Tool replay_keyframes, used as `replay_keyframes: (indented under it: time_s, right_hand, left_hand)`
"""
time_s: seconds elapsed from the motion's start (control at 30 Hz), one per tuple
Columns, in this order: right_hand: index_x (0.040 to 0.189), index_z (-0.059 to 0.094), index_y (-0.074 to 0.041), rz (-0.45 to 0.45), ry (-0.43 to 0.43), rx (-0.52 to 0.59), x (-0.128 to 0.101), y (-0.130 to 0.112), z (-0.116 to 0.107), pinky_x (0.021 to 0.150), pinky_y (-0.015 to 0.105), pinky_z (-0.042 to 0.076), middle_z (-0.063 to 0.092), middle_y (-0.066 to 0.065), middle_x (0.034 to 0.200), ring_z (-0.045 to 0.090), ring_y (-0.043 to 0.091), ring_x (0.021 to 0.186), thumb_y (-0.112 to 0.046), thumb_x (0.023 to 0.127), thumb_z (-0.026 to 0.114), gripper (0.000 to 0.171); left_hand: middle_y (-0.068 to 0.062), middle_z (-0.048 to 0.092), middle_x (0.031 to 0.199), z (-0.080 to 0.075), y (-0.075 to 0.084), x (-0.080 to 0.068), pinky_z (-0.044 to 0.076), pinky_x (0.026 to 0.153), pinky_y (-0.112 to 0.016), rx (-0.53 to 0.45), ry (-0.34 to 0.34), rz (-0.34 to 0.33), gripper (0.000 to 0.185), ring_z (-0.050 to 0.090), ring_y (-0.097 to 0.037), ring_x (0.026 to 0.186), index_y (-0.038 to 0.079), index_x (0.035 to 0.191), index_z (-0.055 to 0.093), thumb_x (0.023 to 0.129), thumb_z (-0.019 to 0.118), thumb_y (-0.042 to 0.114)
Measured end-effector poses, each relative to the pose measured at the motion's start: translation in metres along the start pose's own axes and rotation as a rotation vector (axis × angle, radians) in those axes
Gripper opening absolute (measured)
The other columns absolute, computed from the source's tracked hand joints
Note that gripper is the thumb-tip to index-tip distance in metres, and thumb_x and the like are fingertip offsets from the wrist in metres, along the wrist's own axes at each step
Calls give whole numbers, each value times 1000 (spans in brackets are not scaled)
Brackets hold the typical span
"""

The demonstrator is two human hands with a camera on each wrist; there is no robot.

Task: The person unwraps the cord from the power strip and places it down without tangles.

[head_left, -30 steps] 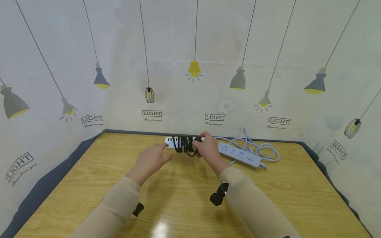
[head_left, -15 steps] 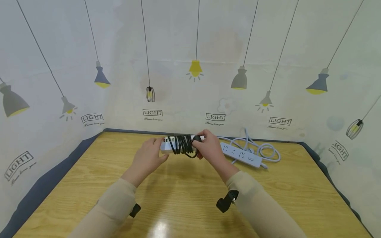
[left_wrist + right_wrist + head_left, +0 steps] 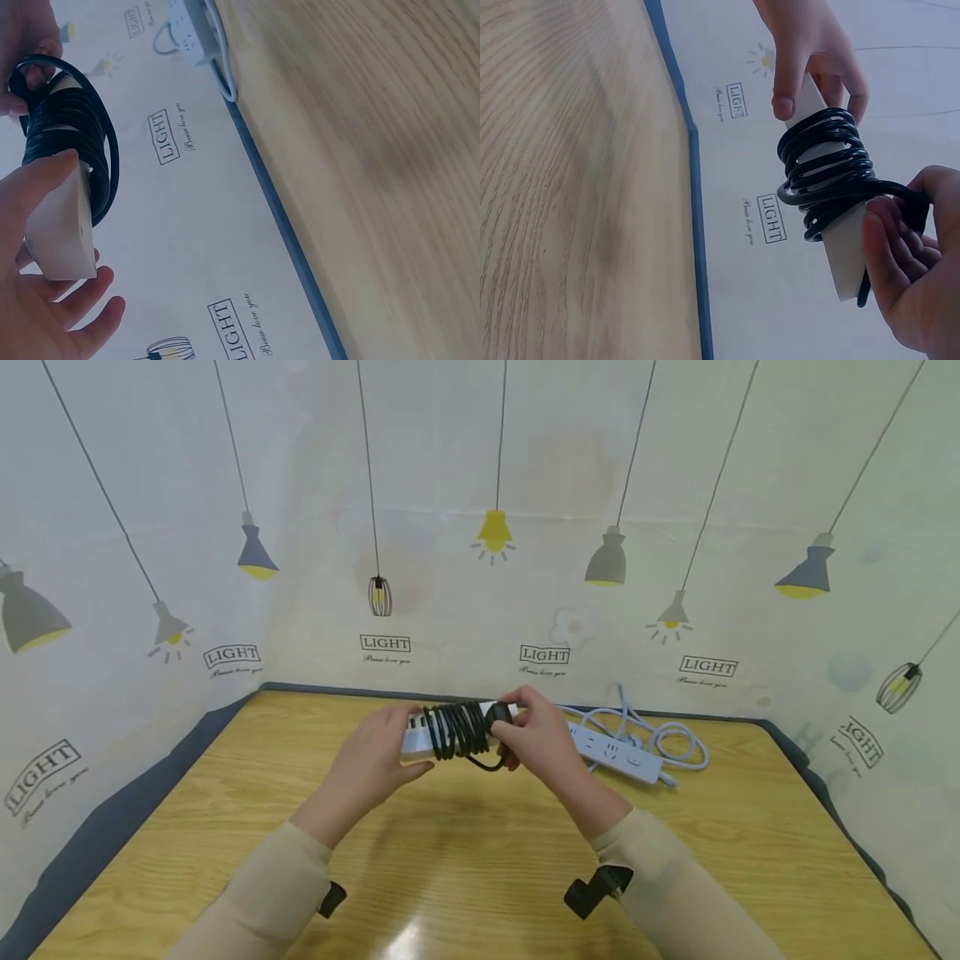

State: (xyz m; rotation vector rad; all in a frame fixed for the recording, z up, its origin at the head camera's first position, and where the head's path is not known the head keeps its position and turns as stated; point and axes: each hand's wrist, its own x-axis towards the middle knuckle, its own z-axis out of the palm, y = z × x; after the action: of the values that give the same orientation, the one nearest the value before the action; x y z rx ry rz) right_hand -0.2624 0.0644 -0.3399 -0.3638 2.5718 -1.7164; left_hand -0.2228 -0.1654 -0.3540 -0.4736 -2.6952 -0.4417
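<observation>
Both hands hold a white power strip (image 3: 417, 744) whose black cord (image 3: 456, 732) is wound around its middle in several turns. My left hand (image 3: 366, 753) grips the strip's left end, thumb on one side and fingers on the other. At the right end, my right hand (image 3: 551, 743) pinches the black plug (image 3: 498, 714) of that cord. A short loop of cord sags below the plug. The right wrist view shows the strip's plain back (image 3: 846, 259) between the two hands. In the left wrist view, the strip appears above the table, apart from it.
A second white power strip (image 3: 618, 757) lies on the wooden table (image 3: 450, 860) to the right. Its pale cord (image 3: 678, 732) is loosely coiled behind it. A patterned curtain (image 3: 465, 635) with printed lamps surrounds the back and sides, with a dark blue border (image 3: 330, 691) along the table's edge.
The cord-wrapped strip has come nearer and its left end has dipped slightly. My left hand has moved from touching the end to gripping it. My right forearm has swung outward to the right.
</observation>
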Motion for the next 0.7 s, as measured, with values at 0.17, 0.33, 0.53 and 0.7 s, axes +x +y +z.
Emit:
replay_keyframes:
  time_s: [0.17,0.33,0.53,0.7]
  right_hand:
    - [122,56,-12,-26,-24,-9,-8,-5,-6,50,39,54,66,11,67,63,29,52,-10,86,61,36]
    - [121,57,-12,-64,-29,-33,-14,-10,-13,49,38,54,65,10,65,62,27,50,-10,87,62,35]
    - [123,57,-12,-113,-39,-70,-22,-17,-22,49,37,54,64,9,65,63,25,51,-10,87,62,36]
    - [126,55,-12,-154,-24,-109,-29,-20,-27,49,35,53,63,8,65,62,23,54,-10,88,62,38]
  left_hand:
    - [-17,59,119,-5,7,-3,51,83,-45,21,38,40,76,58,-32,103,-2,131,49,73,87,29]
    - [-17,61,113,-11,14,-5,52,73,-43,22,92,80,71,61,-29,93,-2,128,51,73,87,26]
    - [-16,65,109,-15,22,-6,54,72,-42,52,141,139,79,63,-29,90,-3,130,48,70,90,27]
    - [-16,63,117,-17,27,-2,54,78,-43,68,142,179,89,63,-30,97,2,140,42,69,90,26]
